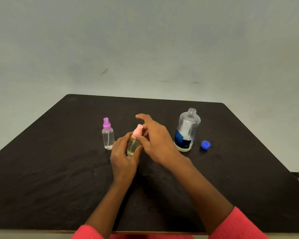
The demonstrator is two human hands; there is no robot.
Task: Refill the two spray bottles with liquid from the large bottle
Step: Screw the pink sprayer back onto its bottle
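Two spray bottles stand on the dark table [59,169]. The purple-topped spray bottle [108,135] is alone at left. The left hand [123,156] wraps the pink-topped spray bottle [133,146] at centre, and the right hand [157,140] pinches its pump top, forefinger lifted. The step looks like twisting that top; on or off, I cannot tell. Next: a steady, upright turn. One large bottle [186,131] stands uncapped, one blue cap [205,145] beside it.

Single wide-angle head camera, facing forward-down across table [41,169] toward wall [145,40]; near edge close.
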